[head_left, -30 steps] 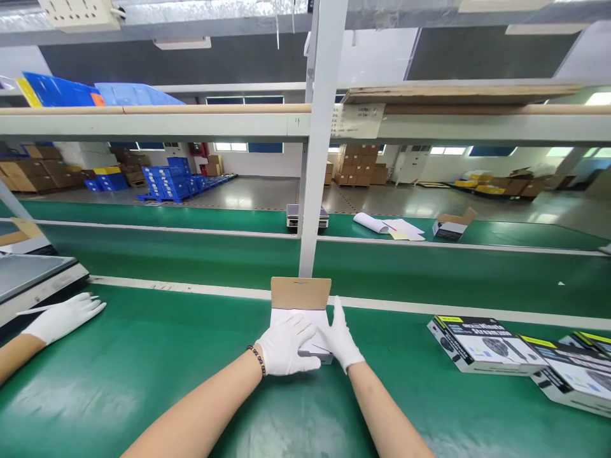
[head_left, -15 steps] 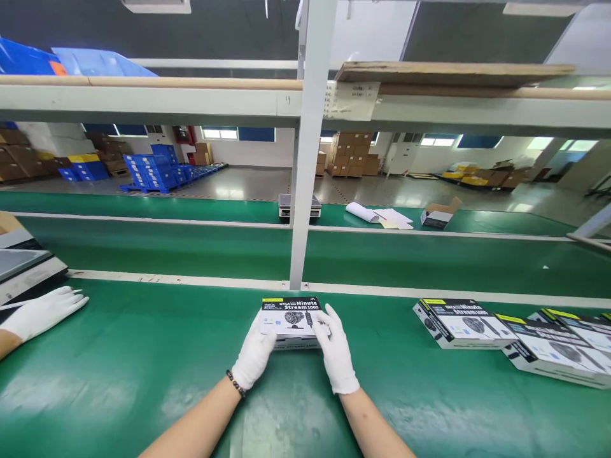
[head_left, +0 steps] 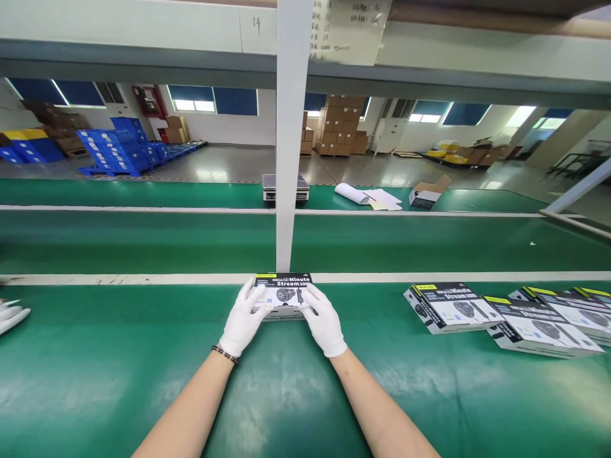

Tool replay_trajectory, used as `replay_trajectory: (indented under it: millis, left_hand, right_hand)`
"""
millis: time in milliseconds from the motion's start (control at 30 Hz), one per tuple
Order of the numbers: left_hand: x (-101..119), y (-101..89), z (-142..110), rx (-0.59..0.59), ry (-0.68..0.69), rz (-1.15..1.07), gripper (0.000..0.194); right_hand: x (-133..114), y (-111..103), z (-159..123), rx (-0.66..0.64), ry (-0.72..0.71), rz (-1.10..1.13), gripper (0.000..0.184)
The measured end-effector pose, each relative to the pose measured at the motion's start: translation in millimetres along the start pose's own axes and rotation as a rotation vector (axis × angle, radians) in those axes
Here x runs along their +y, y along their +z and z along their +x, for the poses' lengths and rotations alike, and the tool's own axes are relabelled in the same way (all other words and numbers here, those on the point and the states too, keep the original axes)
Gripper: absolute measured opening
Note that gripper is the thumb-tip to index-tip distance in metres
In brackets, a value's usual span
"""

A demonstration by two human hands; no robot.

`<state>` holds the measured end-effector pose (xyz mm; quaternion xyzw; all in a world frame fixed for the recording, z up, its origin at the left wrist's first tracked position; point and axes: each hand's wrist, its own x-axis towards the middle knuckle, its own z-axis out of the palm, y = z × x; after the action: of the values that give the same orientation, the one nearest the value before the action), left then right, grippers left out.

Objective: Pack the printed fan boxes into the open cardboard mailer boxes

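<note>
A small black-and-white product box point(head_left: 284, 294) with a yellow corner strip lies closed on the green conveyor belt point(head_left: 119, 369), right in front of the white upright post point(head_left: 289, 159). My left hand point(head_left: 244, 320), in a white glove with a bead bracelet at the wrist, grips the box's left side. On the box's right side rests my gloved right hand point(head_left: 324, 320), fingers over the lid.
A row of similar closed boxes point(head_left: 501, 313) lies overlapping on the belt at the right. Another person's gloved hand point(head_left: 10, 315) shows at the left edge. Beyond the belt's white rail are a scale point(head_left: 285, 189), papers point(head_left: 367, 196) and an open carton point(head_left: 424, 194).
The box's brown lid flap was standing open; it is now shut. Both my hands have pushed the box away from me, up to the post. The other person's hand has slid out leftwards.
</note>
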<state>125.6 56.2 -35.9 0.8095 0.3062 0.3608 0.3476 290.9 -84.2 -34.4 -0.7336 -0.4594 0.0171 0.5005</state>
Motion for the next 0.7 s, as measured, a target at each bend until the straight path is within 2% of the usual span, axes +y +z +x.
replay_trajectory:
  millis: [100,233,300,367,433,533,633,700]
  left_hand:
    - [0,-6.9,-1,-0.065,0.078,0.134,0.039]
    - [3,-9.7,-4,-0.012,0.154,0.267,0.041]
    - [5,-5.6,-8,-0.021,0.065,0.182,0.045]
    - [7,0.8,-12,-0.048,-0.084,0.045,0.046]
    - [9,6.4,-14,-0.073,-0.199,-0.078,0.045]
    - [13,9.0,-13,-0.100,-0.275,-0.197,0.050]
    - [15,6.2,-10,-0.096,-0.317,-0.301,0.067]
    - [15,4.1,-8,-0.101,-0.315,-0.356,0.073]
  right_hand:
    - [-4,-4,-2,-0.012,-0.096,-0.155,0.032]
    - [-3,-11,-3,-0.004,-0.189,-0.383,0.033]
    - [1,-14,-3,-0.053,-0.281,-0.425,0.031]
    - [5,-17,-4,-0.096,-0.368,-0.458,0.028]
    - [6,-17,-5,-0.067,-0.430,-0.502,0.027]
    - [-1,-10,-9,0.012,-0.539,-0.510,0.029]
    - [-15,5,-12,0.008,-0.675,-0.480,0.033]
    - [-23,14,-12,0.045,-0.695,-0.480,0.031]
